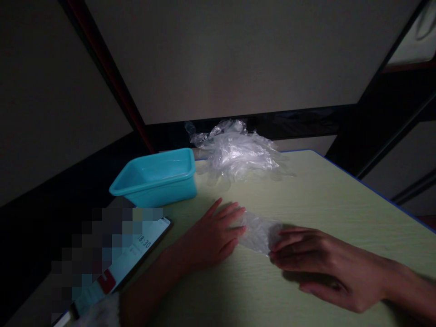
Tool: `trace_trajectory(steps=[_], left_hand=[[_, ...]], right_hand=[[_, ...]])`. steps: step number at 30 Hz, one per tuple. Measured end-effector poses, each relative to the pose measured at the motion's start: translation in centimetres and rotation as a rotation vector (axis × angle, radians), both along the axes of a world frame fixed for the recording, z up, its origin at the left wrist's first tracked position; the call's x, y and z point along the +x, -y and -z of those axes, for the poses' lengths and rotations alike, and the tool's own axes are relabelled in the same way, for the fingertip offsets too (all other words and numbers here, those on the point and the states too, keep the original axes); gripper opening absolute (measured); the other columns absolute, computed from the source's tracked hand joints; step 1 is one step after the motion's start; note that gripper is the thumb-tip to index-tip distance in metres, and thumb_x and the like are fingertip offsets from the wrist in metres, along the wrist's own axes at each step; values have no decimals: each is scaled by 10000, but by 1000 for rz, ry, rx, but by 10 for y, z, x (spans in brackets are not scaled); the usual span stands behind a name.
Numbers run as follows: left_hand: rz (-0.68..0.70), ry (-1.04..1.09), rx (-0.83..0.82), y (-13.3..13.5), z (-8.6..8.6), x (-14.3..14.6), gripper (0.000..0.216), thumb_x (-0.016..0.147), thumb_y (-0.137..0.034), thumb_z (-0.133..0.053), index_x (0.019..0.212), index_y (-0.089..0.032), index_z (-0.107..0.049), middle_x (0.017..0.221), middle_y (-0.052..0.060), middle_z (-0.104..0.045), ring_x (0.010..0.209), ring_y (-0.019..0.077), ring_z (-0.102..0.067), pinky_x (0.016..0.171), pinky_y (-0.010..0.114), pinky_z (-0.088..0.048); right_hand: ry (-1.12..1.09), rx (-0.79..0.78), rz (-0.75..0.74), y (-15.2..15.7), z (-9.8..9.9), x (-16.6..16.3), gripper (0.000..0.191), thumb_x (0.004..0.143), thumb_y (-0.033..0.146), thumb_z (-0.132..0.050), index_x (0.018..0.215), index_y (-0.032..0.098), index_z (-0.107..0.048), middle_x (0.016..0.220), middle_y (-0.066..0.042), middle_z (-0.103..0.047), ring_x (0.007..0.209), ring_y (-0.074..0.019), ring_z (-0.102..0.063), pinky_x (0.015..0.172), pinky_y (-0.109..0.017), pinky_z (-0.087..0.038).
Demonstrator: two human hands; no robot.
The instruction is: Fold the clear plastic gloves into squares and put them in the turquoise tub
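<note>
- Your landmark is the blue tub [161, 195], upright at the far left of the table [340, 195].
- The piece of clear plastic [255, 231] lies flat on the table, to the right of the tub and nearer to you, between your two hands.
- Your left hand [218, 236], nearer to you than the tub, is spread open, palm down, gripping nothing; its fingertips touch the plastic's left end.
- Your right hand [320, 263], farther right of the tub, has bent fingers over the plastic's right end and the thumb apart; you cannot tell whether they pinch it.
- A crumpled heap of clear plastic [238, 152] sits just right of the tub.
- A phone [126, 263] showing 18:30 lies on your side of the tub, beside your left forearm; it is partly blurred out.
</note>
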State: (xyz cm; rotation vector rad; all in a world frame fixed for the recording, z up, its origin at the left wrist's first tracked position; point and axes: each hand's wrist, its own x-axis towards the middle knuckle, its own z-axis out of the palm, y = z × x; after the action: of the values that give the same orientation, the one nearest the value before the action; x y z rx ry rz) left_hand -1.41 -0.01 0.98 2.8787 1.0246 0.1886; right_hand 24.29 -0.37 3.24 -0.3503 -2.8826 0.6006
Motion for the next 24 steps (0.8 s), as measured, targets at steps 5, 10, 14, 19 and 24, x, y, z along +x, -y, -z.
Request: trace_trajectory(steps=[5,10,14,19,24], left_hand=[[-36,32,21,-3,1,-1,310,883,-177,-403,1127,-181,-593,1398,116,-390,1333,248,-253,1087,512,-103],[-44,146,22,5,7,14,333,874,-144,-353,1130,-111,-563,1385,135,-405,1320,221,-285,1099,466,-155],[61,180,-81,18,10,35,400,910,-169,-317,1276,-49,-423,1415,132,-359,1325,174,-276,1097,341,-233],[3,121,-151,24,13,41,433,938,-245,-310,1335,-76,-351,1456,114,-277,1341,198,-236,1103,368,-218],[-35,78,-122,16,19,34,462,937,-266,-316,1363,-86,-307,1471,108,-239,1355,204,-188,1106,388,-197]], right_hand=[[13,-13,-25,8,5,-9,410,756,134,-583,1159,60,-563,1191,-133,-607,1159,-215,-504,1045,-392,-346],[62,-44,-79,12,8,-21,421,863,225,-507,1242,44,-502,1273,-151,-541,1244,-217,-416,1056,-367,-332],[76,-62,-111,13,8,-25,429,864,237,-510,1236,22,-501,1251,-183,-549,1225,-247,-437,1051,-383,-336],[51,-74,-96,14,9,-24,415,853,210,-522,1224,26,-509,1220,-178,-573,1201,-261,-464,1030,-391,-369],[64,-69,-97,14,8,-24,431,867,220,-502,1243,8,-487,1250,-200,-545,1257,-247,-397,1044,-380,-351]])
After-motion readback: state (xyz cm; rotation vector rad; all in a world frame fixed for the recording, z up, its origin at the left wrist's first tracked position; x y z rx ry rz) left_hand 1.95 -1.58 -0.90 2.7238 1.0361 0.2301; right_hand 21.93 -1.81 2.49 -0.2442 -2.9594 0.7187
